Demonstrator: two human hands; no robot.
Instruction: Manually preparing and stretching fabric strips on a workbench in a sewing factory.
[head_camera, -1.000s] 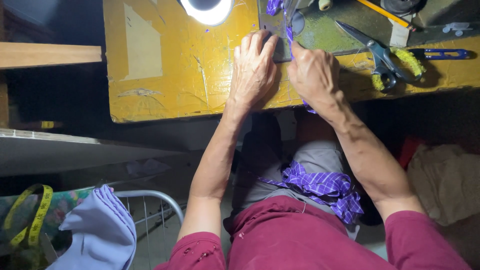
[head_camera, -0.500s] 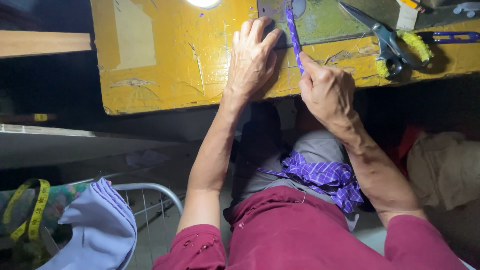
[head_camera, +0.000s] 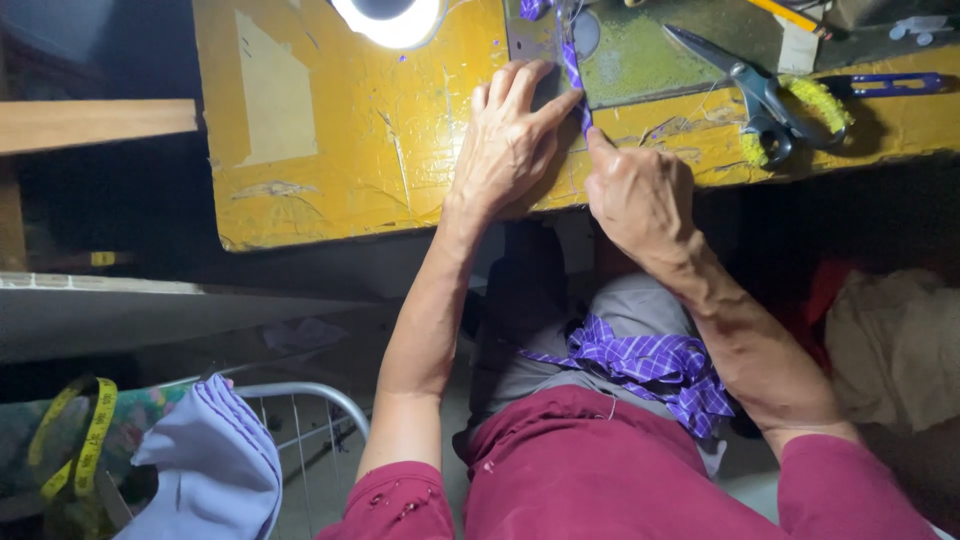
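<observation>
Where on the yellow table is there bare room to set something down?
The yellow table is bare between its left edge and the left hand, below the lamp. It is crowded right of the right hand: scissors, blue pen, purple strip.

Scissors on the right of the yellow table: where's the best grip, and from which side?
Take the scissors by the handle loops at their near end, one wrapped in yellow padding, coming from the table's near edge. The blades point up and left, away from that edge, so the loops are reachable and safe. The right hand is nearest, but busy with the purple strip.
</observation>
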